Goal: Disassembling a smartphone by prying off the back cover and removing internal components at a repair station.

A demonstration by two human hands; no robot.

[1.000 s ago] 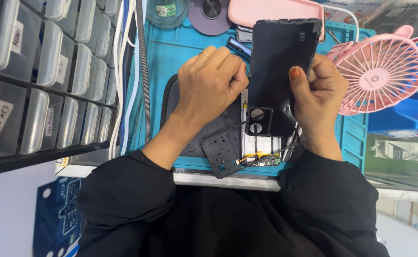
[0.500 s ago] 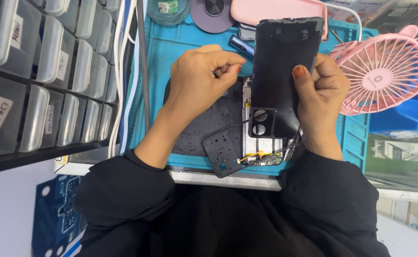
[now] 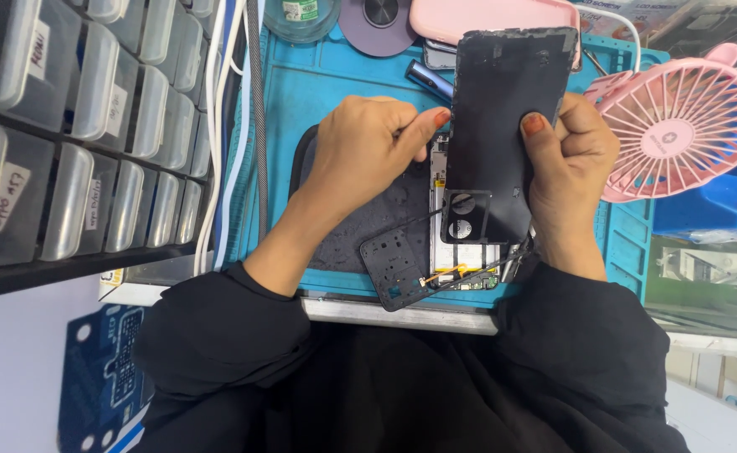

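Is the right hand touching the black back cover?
Touching. The head view shows the right hand gripping the back cover, thumb pressed flat on its face.

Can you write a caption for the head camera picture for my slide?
Right hand lifts a black phone back cover while left hand works the opened phone on a blue mat.

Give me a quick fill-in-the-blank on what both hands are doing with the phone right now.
1. The right hand holds the black back cover, lifted off the ____ phone body.
2. The left hand pinches a thin tool at the cover's ____ edge.
3. Everything sits on a ____ repair mat.
4. Beside the right hand stands a ____ fan.

Missing: opened; left; blue; pink
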